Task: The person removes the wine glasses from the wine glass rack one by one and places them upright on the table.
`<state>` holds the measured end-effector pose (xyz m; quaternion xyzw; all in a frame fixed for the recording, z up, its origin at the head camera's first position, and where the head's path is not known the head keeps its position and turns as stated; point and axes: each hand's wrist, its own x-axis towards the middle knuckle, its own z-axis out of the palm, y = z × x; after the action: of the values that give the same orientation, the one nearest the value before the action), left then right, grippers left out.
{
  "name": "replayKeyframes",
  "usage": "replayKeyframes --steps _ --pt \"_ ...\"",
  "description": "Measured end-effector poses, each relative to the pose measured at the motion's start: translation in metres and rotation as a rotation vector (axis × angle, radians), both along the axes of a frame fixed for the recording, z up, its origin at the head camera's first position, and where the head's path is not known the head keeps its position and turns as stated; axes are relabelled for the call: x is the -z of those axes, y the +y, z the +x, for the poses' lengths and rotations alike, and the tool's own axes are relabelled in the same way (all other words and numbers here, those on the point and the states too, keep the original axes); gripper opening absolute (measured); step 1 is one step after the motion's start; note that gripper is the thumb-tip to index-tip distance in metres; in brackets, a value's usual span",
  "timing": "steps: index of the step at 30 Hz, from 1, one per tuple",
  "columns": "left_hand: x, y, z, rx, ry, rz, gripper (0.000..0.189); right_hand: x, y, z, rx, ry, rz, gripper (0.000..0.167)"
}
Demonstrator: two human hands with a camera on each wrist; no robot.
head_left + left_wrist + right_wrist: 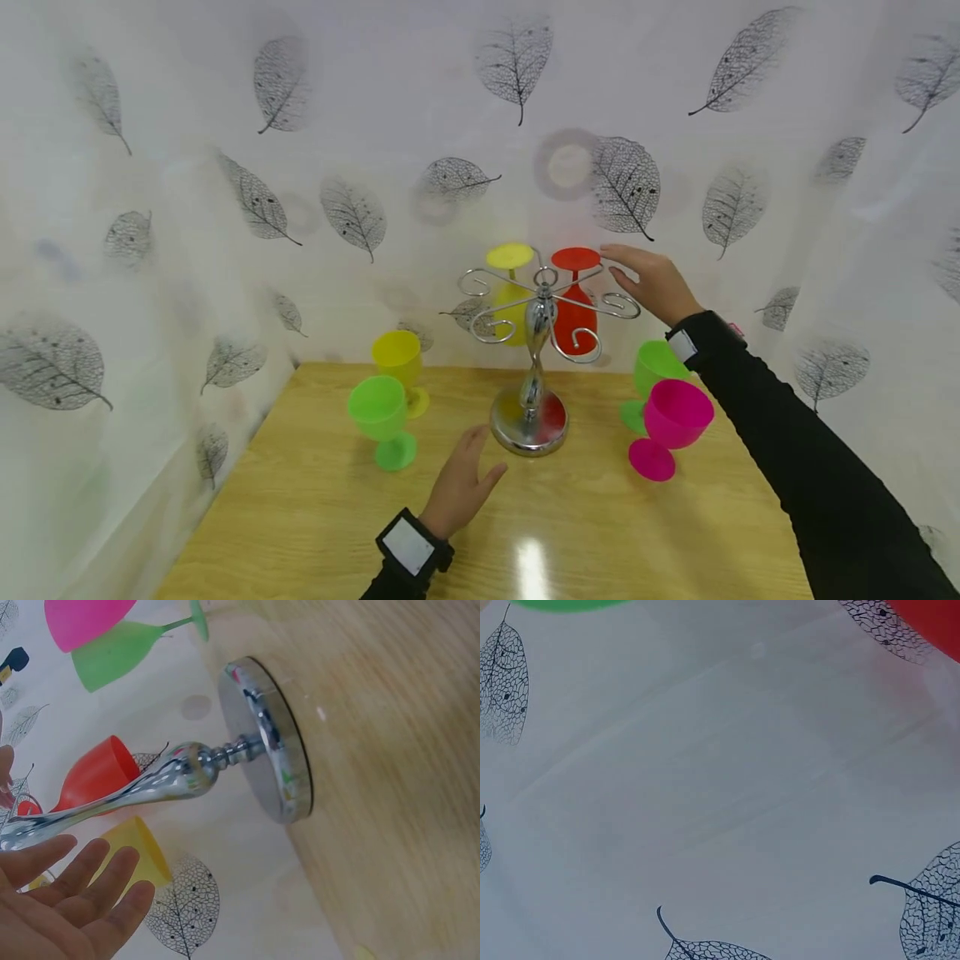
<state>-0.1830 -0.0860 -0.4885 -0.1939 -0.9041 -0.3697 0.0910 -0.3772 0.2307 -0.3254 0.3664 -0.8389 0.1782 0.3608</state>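
A chrome goblet rack (532, 385) with curled wire arms stands on the table. Upside down from its far arms hang a red goblet (576, 321) and a yellow goblet (512, 257). My right hand (654, 279) is raised beside the red goblet, fingertips right at the edge of its foot, fingers extended and not wrapped round it. Low in front of the rack's round base is my left hand (459, 487), fingers loosely spread, holding nothing. The left wrist view shows that hand (82, 900) near the rack's stem; the right wrist view catches only a sliver of the red goblet (937, 622).
On the left of the wooden table (300, 517) stand a yellow goblet (397, 357) and a light green goblet (378, 410). To the right are a green goblet (657, 367) and a pink goblet (678, 414), under my right forearm. Leaf-patterned sheeting (450, 100) rises behind the table.
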Motion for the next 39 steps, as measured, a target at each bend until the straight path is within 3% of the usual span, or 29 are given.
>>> replayKeyframes --steps 6,13,24,31,39 --pt "0.005 -0.001 0.004 -0.002 -0.070 0.001 0.059 0.006 0.003 -0.023 0.001 -0.022 0.027 0.044" --pt "0.009 -0.006 0.007 -0.056 -0.115 -0.009 0.058 0.015 -0.001 -0.041 -0.013 -0.035 0.058 0.047" --pt "0.013 -0.008 0.006 -0.051 -0.119 -0.006 0.059 0.019 0.000 -0.051 -0.087 0.043 0.067 0.040" --pt "0.015 -0.007 0.006 -0.047 -0.110 -0.001 0.060 0.020 0.006 -0.047 -0.058 0.082 0.062 0.039" --pt "0.014 -0.008 0.008 -0.053 -0.136 -0.005 0.061 0.022 0.011 -0.044 -0.104 0.170 0.042 0.043"
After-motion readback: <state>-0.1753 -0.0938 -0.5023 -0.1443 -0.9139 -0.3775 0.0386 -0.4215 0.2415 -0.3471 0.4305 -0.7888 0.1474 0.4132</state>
